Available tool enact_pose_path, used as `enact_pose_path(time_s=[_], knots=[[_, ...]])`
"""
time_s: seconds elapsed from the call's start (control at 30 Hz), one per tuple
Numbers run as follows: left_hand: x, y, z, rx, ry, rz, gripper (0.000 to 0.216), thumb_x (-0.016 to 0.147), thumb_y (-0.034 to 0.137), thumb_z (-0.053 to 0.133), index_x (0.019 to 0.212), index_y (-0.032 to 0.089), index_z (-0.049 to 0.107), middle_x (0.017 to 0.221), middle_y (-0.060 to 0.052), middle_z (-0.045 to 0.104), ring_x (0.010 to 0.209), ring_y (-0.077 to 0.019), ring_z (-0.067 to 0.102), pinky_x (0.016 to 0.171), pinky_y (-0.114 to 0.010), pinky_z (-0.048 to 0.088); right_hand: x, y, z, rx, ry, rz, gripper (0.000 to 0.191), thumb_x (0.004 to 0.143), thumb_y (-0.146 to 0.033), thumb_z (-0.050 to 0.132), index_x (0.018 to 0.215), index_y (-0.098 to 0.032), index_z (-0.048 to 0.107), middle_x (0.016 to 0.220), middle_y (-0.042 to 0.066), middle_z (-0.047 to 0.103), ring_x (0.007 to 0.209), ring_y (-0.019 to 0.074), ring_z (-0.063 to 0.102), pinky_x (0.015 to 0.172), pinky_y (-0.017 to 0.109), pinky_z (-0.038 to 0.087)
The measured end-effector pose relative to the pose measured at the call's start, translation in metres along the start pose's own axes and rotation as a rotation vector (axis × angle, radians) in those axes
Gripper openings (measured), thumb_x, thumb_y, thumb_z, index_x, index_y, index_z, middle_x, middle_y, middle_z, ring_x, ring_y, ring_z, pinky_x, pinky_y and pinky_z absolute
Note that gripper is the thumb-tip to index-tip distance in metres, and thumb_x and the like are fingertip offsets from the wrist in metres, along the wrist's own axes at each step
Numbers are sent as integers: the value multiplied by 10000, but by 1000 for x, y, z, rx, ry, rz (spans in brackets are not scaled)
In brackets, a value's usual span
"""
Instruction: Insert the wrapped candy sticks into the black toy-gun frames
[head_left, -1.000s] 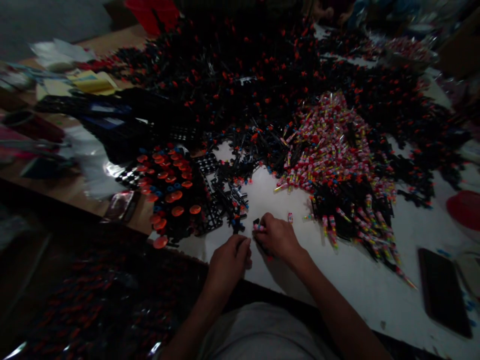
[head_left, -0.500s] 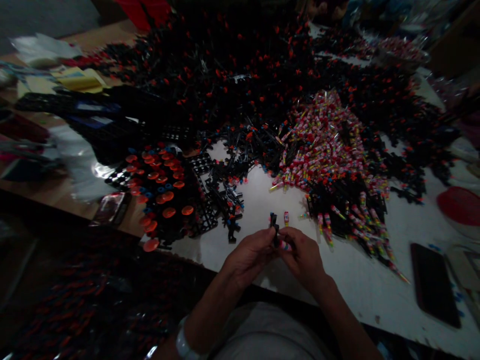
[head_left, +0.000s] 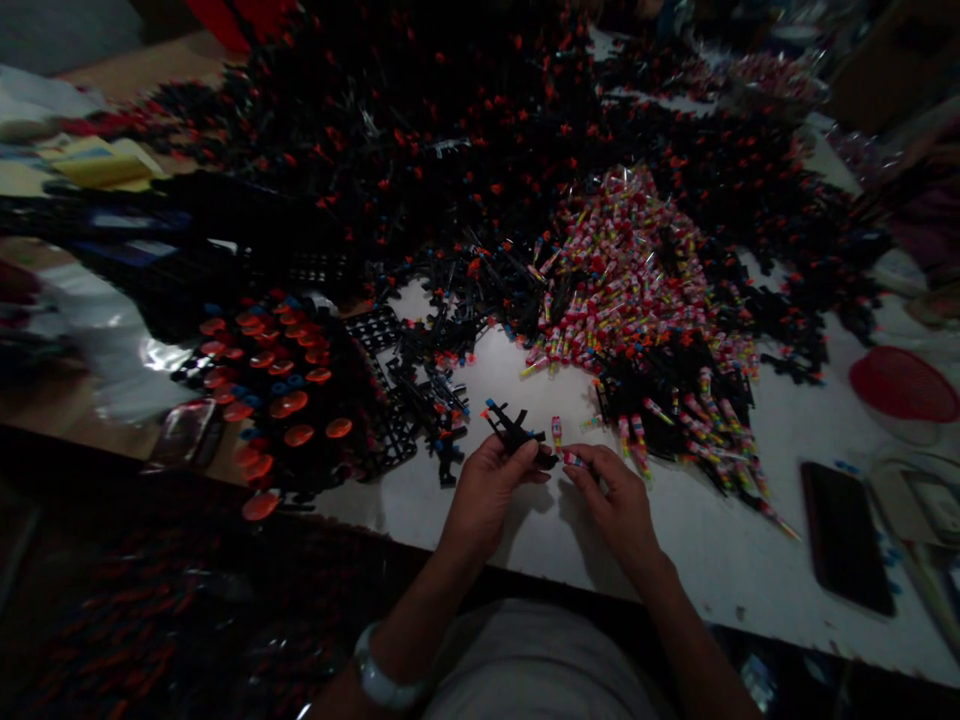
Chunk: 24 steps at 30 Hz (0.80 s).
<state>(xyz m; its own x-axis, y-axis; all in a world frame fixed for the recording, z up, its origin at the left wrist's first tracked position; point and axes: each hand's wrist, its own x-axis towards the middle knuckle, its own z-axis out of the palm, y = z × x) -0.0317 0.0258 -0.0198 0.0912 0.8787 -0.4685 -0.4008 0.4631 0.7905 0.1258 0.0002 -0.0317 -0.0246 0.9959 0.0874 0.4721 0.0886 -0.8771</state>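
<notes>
My left hand [head_left: 487, 490] is closed around a small black toy gun [head_left: 513, 428] with an orange tip, its muzzle tilted up to the left. Between the thumb and fingers of my right hand [head_left: 616, 497] is a small pink-and-white candy tube [head_left: 574, 459], close to the rear end of the gun. Just beyond my fingers, a single candy tube [head_left: 556, 431] lies on the white table [head_left: 495, 375]. A heap of similar tubes [head_left: 637, 270] rises farther back, and more tubes lie over black toy guns [head_left: 675, 400] to the right.
A large pile of black toy guns with orange tips [head_left: 450, 170] covers the back. Black pieces with orange discs [head_left: 292, 400] stand at the left beside a black lattice crate [head_left: 390, 430]. A phone [head_left: 846, 537] and red mesh-like lid [head_left: 900, 385] lie at the right.
The toy gun has turned from upright, end-on, to lying sideways in my left hand. My right hand has drawn slightly apart from it with the candy tube. The whole view has shifted.
</notes>
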Motion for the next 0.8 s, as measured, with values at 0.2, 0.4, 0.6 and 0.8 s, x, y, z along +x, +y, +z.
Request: enact_pose_path(time_s=[0.2,0.4,0.6,0.8], knots=[[0,1,3,20,51,42,278,700,335,723,857,123,634,788,-53,709,672,-138,636,628,-259,523,0,-4,2,48,-6,55,243,905,-346,489,1042,-221,646,919,37,657,817,151,603,746,271,491],[-1,3,5,54,94,76,274,682,328,732,847,128,641,792,-50,720,628,-125,620,644,-261,504,1,-6,6,64,-30,119,269,914,-367,463,1013,-208,654,909,39,678,805,155,616,753,280,505],[0,-2,8,27,133,115,234,707,304,699,857,139,627,785,-35,717,594,-114,604,635,-261,490,0,-3,16,98,-11,142,284,911,-368,464,1025,-196,659,976,57,696,887,175,634,812,305,508],[2,-7,6,80,193,185,169,730,283,673,817,148,621,734,-9,692,596,-99,576,635,-241,466,2,-4,24,94,-64,92,283,917,-356,451,995,-191,667,968,52,701,910,170,638,814,278,492]])
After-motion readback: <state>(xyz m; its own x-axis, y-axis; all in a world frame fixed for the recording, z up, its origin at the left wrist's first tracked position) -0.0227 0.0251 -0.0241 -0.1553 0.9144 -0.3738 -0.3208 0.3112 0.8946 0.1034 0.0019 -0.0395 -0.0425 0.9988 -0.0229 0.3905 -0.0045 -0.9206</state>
